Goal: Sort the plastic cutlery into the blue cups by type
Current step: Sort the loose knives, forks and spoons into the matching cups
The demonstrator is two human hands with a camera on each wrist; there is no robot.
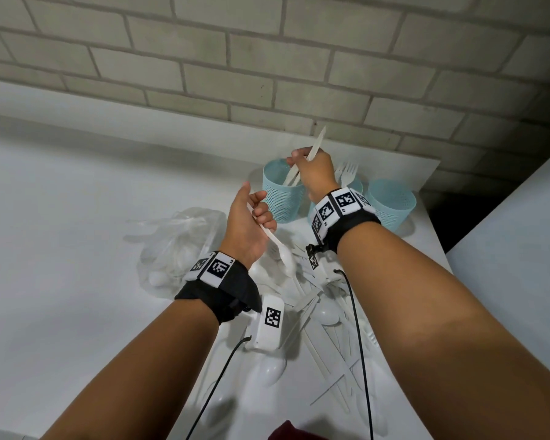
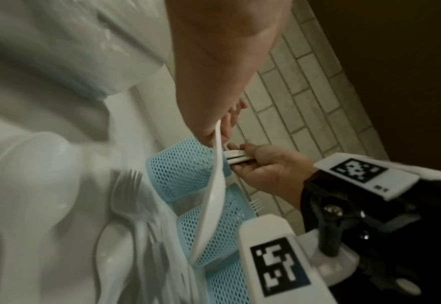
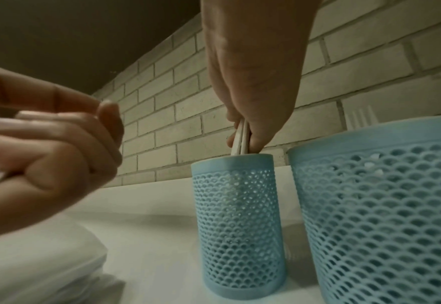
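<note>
Three blue mesh cups stand at the back of the white table (image 1: 77, 281). My right hand (image 1: 299, 157) pinches a small bundle of white knives (image 1: 318, 141) upright over the left cup (image 1: 281, 201), their lower ends inside its rim; the right wrist view shows the bundle (image 3: 240, 142) entering that cup (image 3: 236, 216). Forks (image 1: 348, 171) stick out of the middle cup (image 1: 358, 184), mostly hidden behind my right wrist. The right cup (image 1: 391, 206) looks empty. My left hand (image 1: 258, 208) grips one white utensil (image 1: 275, 246), knife-like in the left wrist view (image 2: 215, 185), just left of the cups.
A loose pile of white cutlery (image 1: 318, 315) lies under my forearms. A clear plastic bag (image 1: 178, 242) holding spoons sits left of it. A brick wall (image 1: 267, 58) runs close behind the cups. The table drops away at the right edge (image 1: 438, 246).
</note>
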